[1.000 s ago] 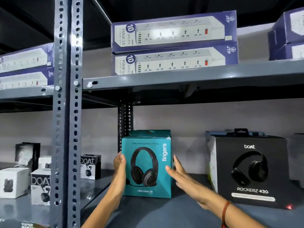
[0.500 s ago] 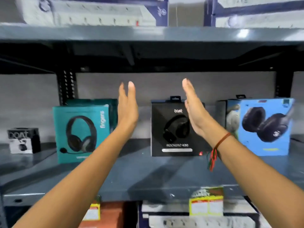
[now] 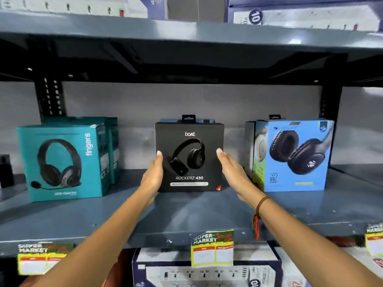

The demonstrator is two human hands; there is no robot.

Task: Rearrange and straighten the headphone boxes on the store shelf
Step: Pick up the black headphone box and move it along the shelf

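A black boat Rockerz 430 headphone box (image 3: 189,162) stands upright in the middle of the grey shelf (image 3: 186,220), facing me. My left hand (image 3: 153,177) lies flat against its left side. The fingertips of my right hand (image 3: 234,172), also flat, reach its right edge. Neither hand curls around the box. A teal fingers headset box (image 3: 60,162) stands at the left, turned slightly, with a second teal box (image 3: 112,141) behind it. At the right stands a blue headphone box (image 3: 294,156) with a white and green box (image 3: 258,154) partly hidden behind it.
The upper shelf (image 3: 186,36) hangs low above the boxes and carries power strip boxes (image 3: 300,15). More power strip boxes (image 3: 207,274) sit below. Yellow price tags (image 3: 212,248) hang on the shelf's front edge. A black upright (image 3: 50,98) rises at the back left.
My view swung right from the teal box. Both hands left it, rose open in the air, then came down either side of the black boat box.
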